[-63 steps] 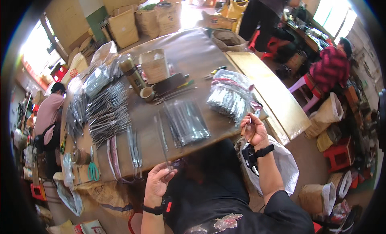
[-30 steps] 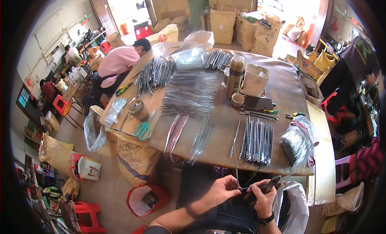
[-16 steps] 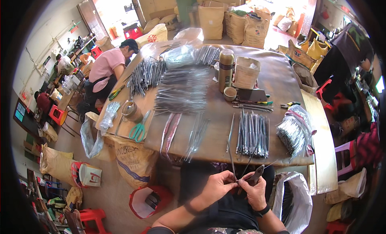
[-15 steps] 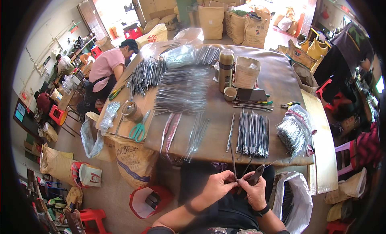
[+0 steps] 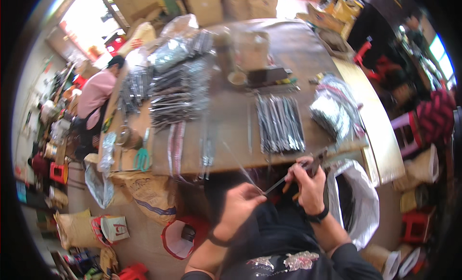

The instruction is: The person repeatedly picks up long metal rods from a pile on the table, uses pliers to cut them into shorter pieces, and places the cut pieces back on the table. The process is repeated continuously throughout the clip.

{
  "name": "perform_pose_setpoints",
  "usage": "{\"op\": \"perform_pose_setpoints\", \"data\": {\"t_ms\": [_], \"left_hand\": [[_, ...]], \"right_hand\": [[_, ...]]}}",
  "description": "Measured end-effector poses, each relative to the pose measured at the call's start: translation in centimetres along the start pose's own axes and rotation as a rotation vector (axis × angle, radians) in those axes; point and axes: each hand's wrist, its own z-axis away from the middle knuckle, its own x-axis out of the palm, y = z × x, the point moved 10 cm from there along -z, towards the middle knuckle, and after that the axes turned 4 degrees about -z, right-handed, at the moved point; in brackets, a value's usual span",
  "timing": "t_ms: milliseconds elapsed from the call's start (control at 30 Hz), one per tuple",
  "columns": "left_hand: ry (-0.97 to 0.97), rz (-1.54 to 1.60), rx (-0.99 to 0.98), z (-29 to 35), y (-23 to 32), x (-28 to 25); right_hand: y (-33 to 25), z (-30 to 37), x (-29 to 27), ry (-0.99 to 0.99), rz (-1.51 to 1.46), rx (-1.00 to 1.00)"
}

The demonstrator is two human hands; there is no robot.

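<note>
My left hand (image 5: 243, 203) pinches a thin metal rod (image 5: 246, 174) that slants up toward the table. A second thin rod (image 5: 275, 184) spans the gap between my two hands, its ends meeting the fingertips of both. Closed around dark-headed pliers (image 5: 316, 163) with an orange handle, my right hand (image 5: 310, 186) also has its fingertips at that rod. Both hands are just off the table's near edge, above my lap. On the table beyond them lies a row of dark metal rods (image 5: 280, 124). Motion blur hides the rods' exact ends.
A brown table (image 5: 226, 150) carries a heap of rods (image 5: 175, 95), teal scissors (image 5: 142, 159), a small cup (image 5: 237, 78) and a bagged rod bundle (image 5: 333, 107). A white sack (image 5: 368, 203) stands by my right arm, a red bucket (image 5: 169, 241) at lower left. A person (image 5: 96, 92) sits left.
My hands have moved apart, and the right has risen toward the table edge with the pliers. The rods between them now slant differently. The whole view has shifted and turned.
</note>
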Motion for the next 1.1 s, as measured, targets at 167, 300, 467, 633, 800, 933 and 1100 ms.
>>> {"op": "perform_pose_setpoints", "data": {"t_ms": [167, 300, 467, 633, 800, 933, 1100], "left_hand": [[-0.100, -0.006, -0.074, 0.3, -1.5, 0.9], [-0.216, 0.058, -0.061, 0.1, -1.0, 3.1], [-0.287, 0.260, -0.243, 0.8, -1.7, 4.1], [-0.344, 0.247, -0.252, 1.1, -1.4, 4.5], [-0.414, 0.252, -0.318, 1.1, -1.7, 4.6], [-0.409, 0.314, -0.283, 1.1, -1.3, 4.8], [-0.348, 0.525, -0.367, 0.4, -2.8, 4.8]], "right_hand": [[1.1, 0.4, -1.0, -0.043, 0.037, 0.065], [4.2, 1.6, -0.8, -0.108, 0.114, 0.290], [4.5, 1.5, -1.6, -0.042, -0.148, 0.274], [5.9, 1.1, -1.9, -0.097, -0.085, 0.392], [6.8, 1.4, -1.9, -0.134, -0.028, 0.480], [7.0, 1.3, -1.7, -0.165, -0.004, 0.457], [5.9, 1.0, -1.1, -0.191, 0.149, 0.251]]}}
